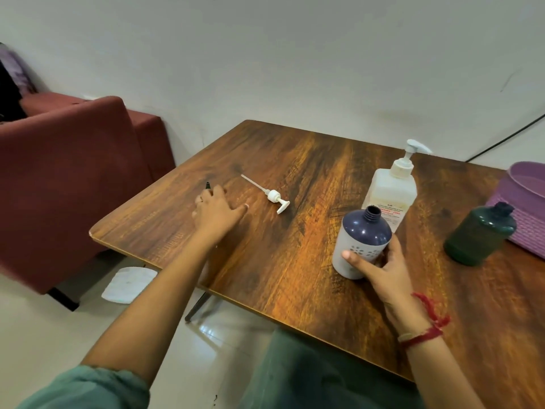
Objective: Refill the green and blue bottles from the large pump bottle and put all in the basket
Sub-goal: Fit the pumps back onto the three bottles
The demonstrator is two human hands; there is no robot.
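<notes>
The blue bottle (362, 242), dark blue on top and white with a flower pattern below, stands uncapped at the table's near right. My right hand (380, 268) grips its lower body. Just behind it is the large translucent pump bottle (392, 193) with a white pump head. Further right, the dark green bottle (479, 234) stands with a dark cap on, next to the purple basket (528, 202). My left hand (216, 211) lies stretched out on the table's left part, thumb spread. A small black piece (208, 185) shows at its fingertips.
A loose white pump (272, 196) with its long tube lies on the wooden table (295, 276) between my hands. A dark red sofa (67, 172) stands left of the table. A white cloth (128, 284) lies on the floor below the table's left edge.
</notes>
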